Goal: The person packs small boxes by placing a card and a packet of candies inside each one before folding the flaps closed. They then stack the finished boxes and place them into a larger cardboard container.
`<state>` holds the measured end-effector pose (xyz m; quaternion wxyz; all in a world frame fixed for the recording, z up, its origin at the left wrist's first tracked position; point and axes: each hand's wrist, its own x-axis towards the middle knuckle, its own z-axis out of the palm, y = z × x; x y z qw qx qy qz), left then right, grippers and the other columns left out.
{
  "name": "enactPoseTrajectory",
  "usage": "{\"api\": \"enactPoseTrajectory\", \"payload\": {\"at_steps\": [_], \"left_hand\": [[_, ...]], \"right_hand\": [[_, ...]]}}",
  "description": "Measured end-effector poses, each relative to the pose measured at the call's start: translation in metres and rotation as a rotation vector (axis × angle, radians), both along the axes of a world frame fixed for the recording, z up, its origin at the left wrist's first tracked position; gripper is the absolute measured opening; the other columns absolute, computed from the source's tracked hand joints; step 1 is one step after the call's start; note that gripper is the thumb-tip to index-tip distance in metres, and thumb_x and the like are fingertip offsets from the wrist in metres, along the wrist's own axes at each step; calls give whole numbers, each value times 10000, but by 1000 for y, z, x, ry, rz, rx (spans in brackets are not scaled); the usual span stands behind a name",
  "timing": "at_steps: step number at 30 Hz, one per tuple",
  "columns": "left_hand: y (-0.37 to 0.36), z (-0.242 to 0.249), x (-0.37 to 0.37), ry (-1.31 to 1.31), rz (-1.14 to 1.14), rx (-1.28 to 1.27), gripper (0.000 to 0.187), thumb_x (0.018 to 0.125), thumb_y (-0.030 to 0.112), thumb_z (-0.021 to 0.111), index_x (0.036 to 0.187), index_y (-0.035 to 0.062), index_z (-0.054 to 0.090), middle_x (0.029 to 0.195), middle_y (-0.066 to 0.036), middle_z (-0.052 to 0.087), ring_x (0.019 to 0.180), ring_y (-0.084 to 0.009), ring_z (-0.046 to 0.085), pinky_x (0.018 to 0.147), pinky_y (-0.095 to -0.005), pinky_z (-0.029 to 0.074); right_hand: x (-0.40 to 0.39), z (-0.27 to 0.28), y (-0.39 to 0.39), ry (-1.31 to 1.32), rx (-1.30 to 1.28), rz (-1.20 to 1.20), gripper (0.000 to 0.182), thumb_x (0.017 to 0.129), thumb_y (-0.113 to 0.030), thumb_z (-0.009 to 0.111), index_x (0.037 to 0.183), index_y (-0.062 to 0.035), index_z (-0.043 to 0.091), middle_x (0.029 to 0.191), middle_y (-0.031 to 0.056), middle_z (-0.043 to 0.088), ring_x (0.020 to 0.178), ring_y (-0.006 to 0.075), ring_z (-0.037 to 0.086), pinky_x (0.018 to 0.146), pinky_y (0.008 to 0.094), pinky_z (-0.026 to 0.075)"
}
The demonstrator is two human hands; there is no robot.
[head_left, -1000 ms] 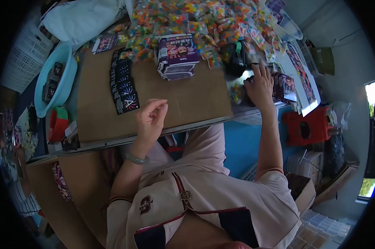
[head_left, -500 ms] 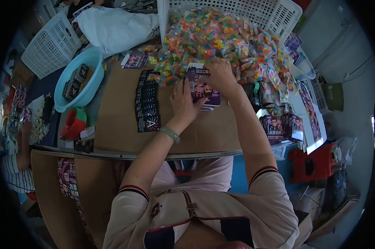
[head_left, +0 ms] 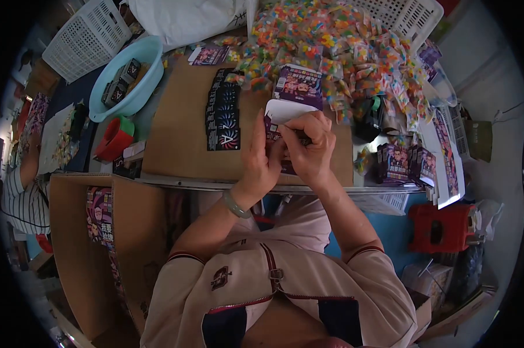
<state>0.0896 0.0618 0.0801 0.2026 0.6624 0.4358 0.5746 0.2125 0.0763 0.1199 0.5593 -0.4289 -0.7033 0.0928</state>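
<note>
My left hand [head_left: 260, 158] is upright with fingers straight along the left side of a purple printed carton [head_left: 271, 132], the thumb against it. My right hand [head_left: 312, 145] has its fingers curled in a pinch at the carton's upper part. Much of this carton is hidden by both hands. Just beyond them lie other purple cartons [head_left: 298, 84], flat, with a white flap [head_left: 288, 110] towards me. To the left, a row of overlapping black cards [head_left: 222, 113] runs along the cardboard sheet [head_left: 178, 130].
Small bags of colourful candy [head_left: 308, 43] are heaped at the back against a white basket [head_left: 410, 20]. A blue basin [head_left: 149, 78] with black packs and a red tape roll [head_left: 107, 142] stand left. Filled boxes [head_left: 395, 165] sit right. An open cardboard box [head_left: 70, 243] is lower left.
Both hands have drawn back from the carton stack towards me, now with one carton between them. The view has shifted slightly, so the table appears higher up.
</note>
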Motion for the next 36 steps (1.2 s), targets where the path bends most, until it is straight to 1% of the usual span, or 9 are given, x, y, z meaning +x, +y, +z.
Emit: {"api": "enactPoseTrajectory", "payload": {"at_steps": [7,8,10,16,21,27,32,34,36], "left_hand": [[-34,-14,-34,49,-60,-45,457,943,-14,518,1381,-67,401,1000,-172,650,829,-191,659,711,-298,522],[-39,-14,-32,-250,-85,-129,386,971,15,506,1345,-55,439,1041,-144,652,872,-152,641,755,-283,513],[-50,-18,-34,-259,-125,-165,374,988,35,483,1350,-41,422,1062,-137,641,908,-147,630,794,-273,504],[-80,-38,-38,-252,-155,-213,283,1010,71,475,1278,-19,470,1040,-101,630,934,-117,602,815,-260,489],[-111,-74,-43,-597,-74,-543,184,1016,110,493,1163,4,526,974,-23,598,886,-56,533,779,-216,451],[-141,-98,-80,-533,-234,-928,102,977,87,544,1018,4,589,934,-22,600,830,-76,557,740,-232,468],[-138,-71,-100,-522,-261,-850,21,903,7,622,911,-12,620,824,5,602,758,-49,545,693,-212,455],[-135,-64,-103,-401,-301,-761,34,881,-13,642,909,-14,623,828,1,605,756,-54,549,696,-213,459],[-137,-59,-101,-602,-245,-758,82,827,-26,696,888,-15,642,820,-28,624,741,-80,586,681,-226,486]], "right_hand": [[-3,-30,-24,-8,-28,128,182,729,-50,755,881,-73,658,856,39,645,860,231,605,835,362,409],[-1,-34,-29,54,-60,34,249,723,-34,760,943,-60,647,949,66,637,902,248,608,835,369,442],[6,-51,-36,143,-223,35,389,730,21,757,1086,-29,610,1143,128,596,935,242,625,792,333,528],[1,-79,-73,652,-711,211,317,787,46,724,1080,-5,616,1089,82,615,840,109,630,717,237,532],[5,-102,-100,597,-782,262,199,777,42,732,959,12,655,1008,64,621,815,104,627,681,233,516],[17,-108,-131,195,-908,315,113,771,51,711,873,21,672,944,62,629,776,88,614,648,236,504],[8,-79,-128,625,-1206,410,173,791,81,695,954,36,662,845,32,650,814,89,620,727,231,515],[8,-83,-123,635,-1240,461,187,790,89,692,967,31,672,853,34,659,823,96,627,734,238,520],[10,-90,-124,509,-1144,538,176,785,99,690,945,27,700,894,60,681,838,119,644,733,251,529]]}}
